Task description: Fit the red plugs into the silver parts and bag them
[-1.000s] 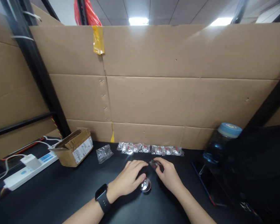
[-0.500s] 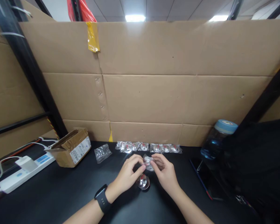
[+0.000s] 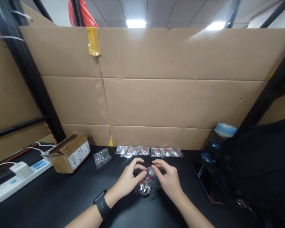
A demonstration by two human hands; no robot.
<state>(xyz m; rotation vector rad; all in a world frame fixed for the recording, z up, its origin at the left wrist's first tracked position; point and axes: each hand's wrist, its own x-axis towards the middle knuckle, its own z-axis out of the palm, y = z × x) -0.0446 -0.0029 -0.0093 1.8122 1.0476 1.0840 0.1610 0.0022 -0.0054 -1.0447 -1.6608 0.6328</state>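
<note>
Two bare hands at a black tabletop (image 3: 83,193). The right hand (image 3: 169,179) pinches the upper edge of a clear bag (image 3: 154,183) between thumb and forefinger. The left hand (image 3: 128,177), with a dark watch (image 3: 101,202) at its wrist, has thumb and forefinger close together at the bag's other side; whether they clamp it cannot be told. A shiny disc with a red mark (image 3: 150,174) shows at the bag, between the hands; shiny round metal pieces (image 3: 143,187) lie just below the left thumb, near the bag. Beyond the hands, bagged discs (image 3: 159,152) form a row before the cardboard wall (image 3: 144,104); a crumpled clear packet (image 3: 102,158) lies between row and open carton (image 3: 72,155)
</note>
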